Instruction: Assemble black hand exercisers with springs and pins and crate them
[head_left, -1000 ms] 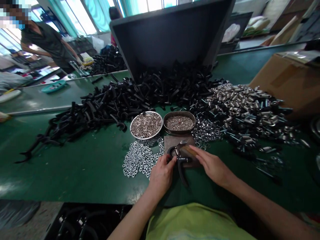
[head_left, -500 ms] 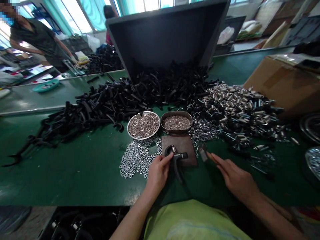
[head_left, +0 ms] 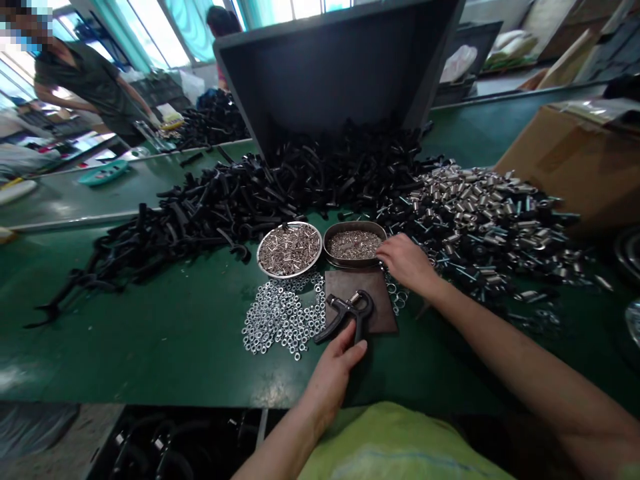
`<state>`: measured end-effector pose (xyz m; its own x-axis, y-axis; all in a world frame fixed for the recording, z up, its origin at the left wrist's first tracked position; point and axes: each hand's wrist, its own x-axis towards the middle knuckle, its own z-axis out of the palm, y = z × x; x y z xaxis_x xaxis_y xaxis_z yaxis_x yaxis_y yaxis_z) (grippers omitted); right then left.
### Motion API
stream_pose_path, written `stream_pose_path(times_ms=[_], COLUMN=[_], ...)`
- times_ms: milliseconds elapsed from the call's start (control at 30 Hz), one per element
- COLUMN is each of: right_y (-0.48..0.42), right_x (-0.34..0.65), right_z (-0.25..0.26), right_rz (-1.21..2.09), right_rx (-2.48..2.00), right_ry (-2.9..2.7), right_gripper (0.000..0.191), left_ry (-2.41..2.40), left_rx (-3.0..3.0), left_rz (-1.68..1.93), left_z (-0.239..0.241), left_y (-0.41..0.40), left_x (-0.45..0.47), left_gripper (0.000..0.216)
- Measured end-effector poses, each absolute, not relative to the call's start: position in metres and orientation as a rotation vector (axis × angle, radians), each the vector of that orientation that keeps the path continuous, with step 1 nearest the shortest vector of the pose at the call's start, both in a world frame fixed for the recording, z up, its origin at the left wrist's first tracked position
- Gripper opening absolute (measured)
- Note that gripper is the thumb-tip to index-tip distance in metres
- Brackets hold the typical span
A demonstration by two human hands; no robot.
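My left hand point(head_left: 336, 363) is closed around one handle of a black hand grip exerciser point(head_left: 361, 308), which has a small metal spring across it. The exerciser's upper part lies over a flat metal plate point(head_left: 385, 287). At the right rim of an oval tin point(head_left: 327, 256) of tiny metal parts, my right hand point(head_left: 407, 261) has its fingers bent together; what they pinch, if anything, is hidden. Beside that tin stands a round dish point(head_left: 259, 257) of small metal pins. Loose metal nuts point(head_left: 277, 317) lie left of the plate.
Black plastic handles point(head_left: 220, 200) pile across the bench, spilling from a tipped grey bin point(head_left: 340, 73). Springs and screws point(head_left: 480, 207) heap at the right, before a cardboard box point(head_left: 565, 160). Another person point(head_left: 90, 80) stands at the far left.
My right hand has let go of the hammer and moved up to the oval tin. The exerciser has been turned over, and my left hand now grips it by a handle.
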<state>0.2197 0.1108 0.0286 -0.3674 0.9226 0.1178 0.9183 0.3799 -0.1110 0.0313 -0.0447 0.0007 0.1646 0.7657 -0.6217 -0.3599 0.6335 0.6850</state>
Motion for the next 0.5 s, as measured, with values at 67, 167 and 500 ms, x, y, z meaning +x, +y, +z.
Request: stream_pose_path(times_ms=[67, 167, 500], right_y=[0.141, 0.171, 0.176], right_x=[0.204, 0.188, 0.191], right_z=[0.03, 0.024, 0.018], right_rz=[0.044, 0.082, 0.225], right_rx=[-1.785, -1.872, -1.862], right_ry=[-2.567, -2.618, -2.52], right_gripper=[0.027, 0.017, 0.018], left_ry=[1.193, 1.233, 1.516], left_rx=[0.527, 0.667, 1.782], left_rz=[0.811, 0.756, 0.861], left_z=[0.005, 0.014, 0.016], left_y=[-0.051, -0.055, 0.061], left_x=[0.029, 0.021, 0.006], left_gripper=[0.056, 0.059, 0.02])
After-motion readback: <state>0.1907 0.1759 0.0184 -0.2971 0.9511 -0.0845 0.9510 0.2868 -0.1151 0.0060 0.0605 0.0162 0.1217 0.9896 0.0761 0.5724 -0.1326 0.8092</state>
